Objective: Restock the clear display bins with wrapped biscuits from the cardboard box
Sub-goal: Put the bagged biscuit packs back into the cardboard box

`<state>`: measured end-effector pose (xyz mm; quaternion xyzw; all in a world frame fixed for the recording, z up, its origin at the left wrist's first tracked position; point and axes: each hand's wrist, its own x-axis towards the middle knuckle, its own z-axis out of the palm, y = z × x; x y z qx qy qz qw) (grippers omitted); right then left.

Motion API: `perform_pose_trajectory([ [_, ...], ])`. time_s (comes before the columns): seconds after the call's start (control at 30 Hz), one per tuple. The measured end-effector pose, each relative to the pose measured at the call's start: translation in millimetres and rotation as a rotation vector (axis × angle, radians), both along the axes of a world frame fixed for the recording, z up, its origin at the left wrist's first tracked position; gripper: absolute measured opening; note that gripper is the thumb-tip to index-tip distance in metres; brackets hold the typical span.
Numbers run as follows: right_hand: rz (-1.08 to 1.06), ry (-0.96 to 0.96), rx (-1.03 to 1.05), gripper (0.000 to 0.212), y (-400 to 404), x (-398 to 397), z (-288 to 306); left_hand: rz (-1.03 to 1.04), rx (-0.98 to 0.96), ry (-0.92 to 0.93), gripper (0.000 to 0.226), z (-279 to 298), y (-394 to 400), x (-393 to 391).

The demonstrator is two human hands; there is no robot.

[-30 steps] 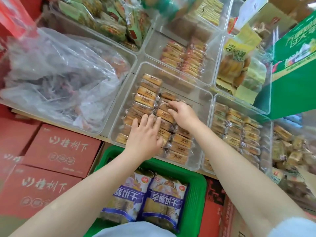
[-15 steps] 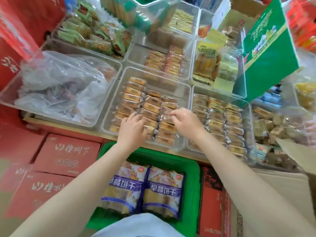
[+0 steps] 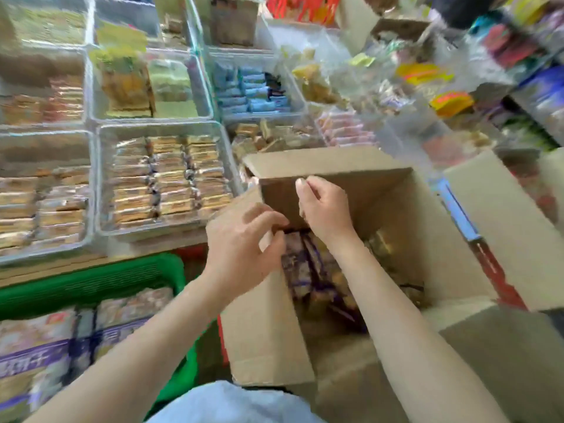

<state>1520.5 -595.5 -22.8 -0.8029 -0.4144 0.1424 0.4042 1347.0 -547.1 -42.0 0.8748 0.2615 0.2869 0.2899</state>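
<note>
The open cardboard box (image 3: 427, 227) stands at the lower right, and wrapped biscuits (image 3: 308, 270) in purple and gold lie deep inside it. My left hand (image 3: 244, 242) hovers over the box's left flap (image 3: 262, 331) with its fingers loosely curled and nothing in them. Just past it, my right hand (image 3: 323, 209) is over the box opening, also loosely curled and empty. To the left sits a clear display bin (image 3: 102, 184) packed with rows of golden wrapped biscuits (image 3: 171, 178). The picture is blurred.
A second clear bin of biscuits (image 3: 42, 206) lies at the far left, with more bins of snacks behind. A green basket (image 3: 91, 279) with purple-labelled biscuit bags (image 3: 45, 349) sits at the lower left. The box's right flap (image 3: 503, 227) sticks out towards crowded shelves.
The view has swung right from the biscuit bin to the cardboard box. Both hands have left the rows of biscuits in the bin and now sit over the open box.
</note>
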Motion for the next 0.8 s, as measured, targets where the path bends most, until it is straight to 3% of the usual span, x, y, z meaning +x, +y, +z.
perform_pose_trajectory([
  [0.13, 0.023, 0.036, -0.447, 0.033, -52, 111, -36, -0.093, -0.033, 0.037, 0.025, 5, -47, 94],
  [0.23, 0.173, 0.005, -0.834, 0.025, -71, 159, -66, -0.111, -0.099, 0.26, 0.03, -13, -61, 140],
  [0.37, 0.563, -0.174, -1.216, 0.034, -74, 173, -110, -0.077, -0.082, 0.563, 0.031, -33, -50, 146],
  [0.43, 0.68, -0.166, -1.315, 0.061, -76, 170, -138, -0.021, -0.089, 0.638, 0.031, -39, -43, 139],
  [0.5, 0.776, -0.209, -1.36, 0.083, -80, 162, -159, 0.02, -0.088, 0.691, 0.032, -42, -41, 136],
  [0.63, 0.804, -0.188, -1.265, 0.07, -84, 163, -179, 0.027, -0.112, 0.683, 0.033, -44, -46, 142],
  [0.7, 0.72, 0.039, -1.155, 0.056, -81, 171, -164, 0.032, -0.119, 0.655, 0.032, -44, -47, 144],
  [0.8, 0.516, 0.619, -0.851, 0.033, -69, 175, -119, 0.08, -0.173, 0.545, 0.039, -41, -47, 140],
])
